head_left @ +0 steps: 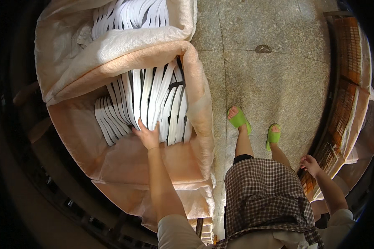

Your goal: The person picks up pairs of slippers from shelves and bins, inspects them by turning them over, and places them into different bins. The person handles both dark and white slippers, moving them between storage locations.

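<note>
Left fingers point(142, 125) touch white strips point(153, 101), with room toward sack's rim point(187, 180).

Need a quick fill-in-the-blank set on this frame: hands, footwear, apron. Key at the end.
1. The hand touching the white insole-shaped pieces is the person's ____ one.
2. Both slippers are ____ in colour.
3. The brown-and-white apron has a ____ pattern.

Missing words: left; green; checked.
</note>
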Motion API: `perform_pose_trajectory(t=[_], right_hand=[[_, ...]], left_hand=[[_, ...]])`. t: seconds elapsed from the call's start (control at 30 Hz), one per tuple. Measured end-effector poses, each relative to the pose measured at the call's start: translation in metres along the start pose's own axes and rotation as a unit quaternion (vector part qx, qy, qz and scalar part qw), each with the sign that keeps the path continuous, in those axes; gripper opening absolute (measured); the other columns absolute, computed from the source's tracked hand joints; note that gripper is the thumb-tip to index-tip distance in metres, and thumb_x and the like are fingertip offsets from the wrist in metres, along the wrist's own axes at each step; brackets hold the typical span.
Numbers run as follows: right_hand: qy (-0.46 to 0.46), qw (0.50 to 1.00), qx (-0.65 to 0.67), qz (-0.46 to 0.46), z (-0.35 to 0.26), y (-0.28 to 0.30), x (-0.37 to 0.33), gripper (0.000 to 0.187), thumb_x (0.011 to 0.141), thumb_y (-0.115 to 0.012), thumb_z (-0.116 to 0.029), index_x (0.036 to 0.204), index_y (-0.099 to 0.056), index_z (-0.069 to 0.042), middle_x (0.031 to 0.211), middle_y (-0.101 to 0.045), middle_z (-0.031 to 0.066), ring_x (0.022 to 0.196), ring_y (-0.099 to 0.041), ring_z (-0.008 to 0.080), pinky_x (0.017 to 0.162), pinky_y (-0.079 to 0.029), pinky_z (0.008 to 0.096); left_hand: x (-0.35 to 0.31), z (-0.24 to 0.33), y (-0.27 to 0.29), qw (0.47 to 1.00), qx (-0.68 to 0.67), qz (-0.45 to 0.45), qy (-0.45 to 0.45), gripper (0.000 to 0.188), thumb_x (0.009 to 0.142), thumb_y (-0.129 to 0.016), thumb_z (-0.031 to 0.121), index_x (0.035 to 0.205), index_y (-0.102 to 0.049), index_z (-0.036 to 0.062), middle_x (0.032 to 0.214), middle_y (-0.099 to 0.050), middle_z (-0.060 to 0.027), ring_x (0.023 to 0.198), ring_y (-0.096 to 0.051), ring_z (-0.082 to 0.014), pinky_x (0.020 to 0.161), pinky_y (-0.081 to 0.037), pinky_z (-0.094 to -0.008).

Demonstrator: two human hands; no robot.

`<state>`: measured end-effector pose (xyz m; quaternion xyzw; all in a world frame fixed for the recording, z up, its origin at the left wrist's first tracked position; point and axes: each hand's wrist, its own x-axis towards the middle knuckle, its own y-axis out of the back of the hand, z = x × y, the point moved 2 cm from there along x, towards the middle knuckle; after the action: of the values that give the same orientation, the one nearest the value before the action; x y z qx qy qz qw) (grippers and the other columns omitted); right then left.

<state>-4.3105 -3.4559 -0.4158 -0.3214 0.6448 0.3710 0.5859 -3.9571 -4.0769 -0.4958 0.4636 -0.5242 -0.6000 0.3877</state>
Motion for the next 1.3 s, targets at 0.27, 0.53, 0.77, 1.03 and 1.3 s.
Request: perform_pose_trajectory(t=[0.27, 0.53, 0.77, 1.03, 1.3], right_hand=[[-0.011, 0.996, 0.063, -0.059, -0.031, -0.054, 0.022, 0.017, 0.087, -0.056, -0.014, 0.099, -0.052, -0.003, 0.085, -0.058, 0.0056, 0.07, -0.057, 0.0131, 0.061, -0.044, 0.0241], [0.009, 0.994, 0.082, -0.068, -0.042, -0.069, 0.022, 0.014, 0.089, -0.052, -0.011, 0.1, -0.052, -0.003, 0.086, -0.059, 0.0056, 0.071, -0.056, 0.0118, 0.062, -0.044, 0.0222], [0.006, 0.998, 0.06, -0.022, -0.047, -0.036, 0.021, 0.013, 0.087, -0.053, -0.015, 0.098, -0.053, -0.007, 0.086, -0.058, 0.0023, 0.073, -0.055, 0.0119, 0.061, -0.041, 0.0246], [-0.009, 0.999, 0.032, 0.002, -0.022, -0.03, 0.03, 0.014, 0.086, -0.053, -0.016, 0.097, -0.054, -0.008, 0.083, -0.059, 0.0033, 0.074, -0.056, 0.0134, 0.063, -0.043, 0.0274], [0.019, 0.999, 0.03, -0.018, -0.024, -0.042, 0.029, 0.016, 0.086, -0.054, -0.017, 0.099, -0.054, -0.007, 0.085, -0.059, 0.0033, 0.074, -0.056, 0.0129, 0.065, -0.043, 0.0271]], left_hand=[[-0.001, 0.006, -0.006, 0.994, -0.066, -0.024, 0.084, 0.08, 0.084, -0.061, 0.034, 0.145, -0.014, 0.0118, 0.138, -0.01, -0.0426, 0.129, -0.018, -0.0539, 0.105, -0.023, -0.052], [0.007, -0.007, 0.017, 1.0, -0.021, -0.002, 0.004, 0.057, 0.088, -0.057, 0.038, 0.138, -0.036, 0.0176, 0.142, -0.015, -0.0337, 0.129, -0.024, -0.0481, 0.102, -0.029, -0.0504], [0.038, 0.008, 0.045, 0.998, 0.015, 0.001, -0.066, 0.03, 0.077, -0.07, 0.025, 0.104, -0.065, 0.013, 0.119, -0.053, -0.0126, 0.115, -0.044, -0.0331, 0.095, -0.035, -0.0472], [0.077, 0.033, 0.066, 0.954, 0.189, -0.097, -0.21, 0.034, 0.066, -0.076, 0.023, 0.095, -0.068, 0.0068, 0.126, -0.05, -0.0078, 0.121, -0.041, -0.0242, 0.096, -0.031, -0.0546], [0.065, 0.031, 0.062, 0.987, 0.073, 0.079, -0.123, 0.008, 0.074, -0.059, 0.006, 0.081, -0.061, 0.0047, 0.08, -0.063, -0.0136, 0.073, -0.06, -0.035, 0.062, -0.049, -0.0413]])
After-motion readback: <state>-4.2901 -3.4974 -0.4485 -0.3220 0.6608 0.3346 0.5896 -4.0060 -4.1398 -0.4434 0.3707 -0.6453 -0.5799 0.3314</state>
